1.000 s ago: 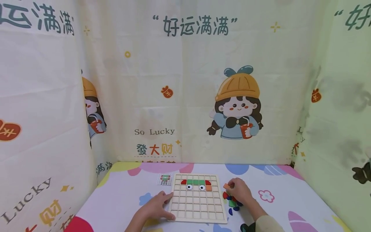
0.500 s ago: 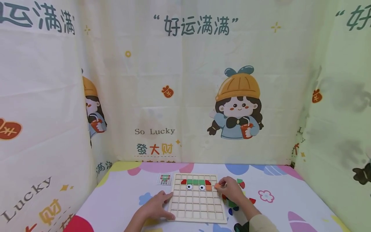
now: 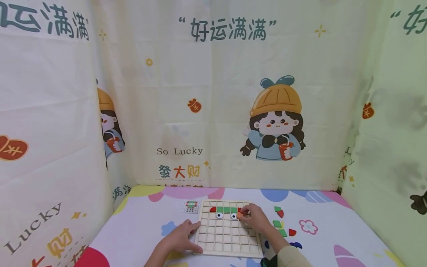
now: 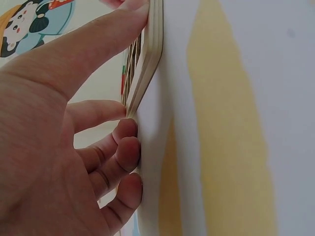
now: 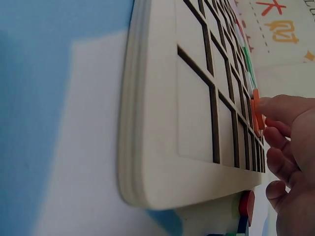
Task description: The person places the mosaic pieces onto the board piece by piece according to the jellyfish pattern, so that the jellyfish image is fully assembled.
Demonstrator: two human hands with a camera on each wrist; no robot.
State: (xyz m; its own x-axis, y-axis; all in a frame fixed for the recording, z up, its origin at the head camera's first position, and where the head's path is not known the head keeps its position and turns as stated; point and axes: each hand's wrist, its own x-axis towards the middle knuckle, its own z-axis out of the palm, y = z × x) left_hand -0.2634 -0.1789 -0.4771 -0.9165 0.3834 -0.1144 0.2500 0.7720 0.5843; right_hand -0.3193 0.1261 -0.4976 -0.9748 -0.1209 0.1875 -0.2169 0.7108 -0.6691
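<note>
**Cream Cloth, Patterned Bench, and an Orange Piece in Hand**

Printed cream cloth (image 3: 166, 111) hangs behind and on both sides of a bench (image 3: 330, 213) bright with coloured shapes, where a wooden grid board (image 3: 218, 237) lies flat between a person's hands. The right hand (image 3: 256, 218), below a pale sleeve (image 3: 293, 257), reaches over the board's upper right, its fingers pinching an orange piece (image 5: 259, 105) at the grid; a second orange edge shows just beside it in the right wrist view. The left hand (image 3: 181, 235) braces the board's left side, thumb at the near corner and forefinger against the edge, gripping nothing tightly, the other fingers loosely bent. On the board, green pieces (image 3: 227, 210) form a row with a red piece (image 3: 212, 209) at its left end, above two eye discs (image 3: 219, 215). A pattern card (image 3: 191, 206) lies just beyond the board's upper left; green tiles (image 3: 277, 224), a red tile (image 3: 292, 232) and dark blue bits (image 3: 296, 245) lie scattered to its right.
</note>
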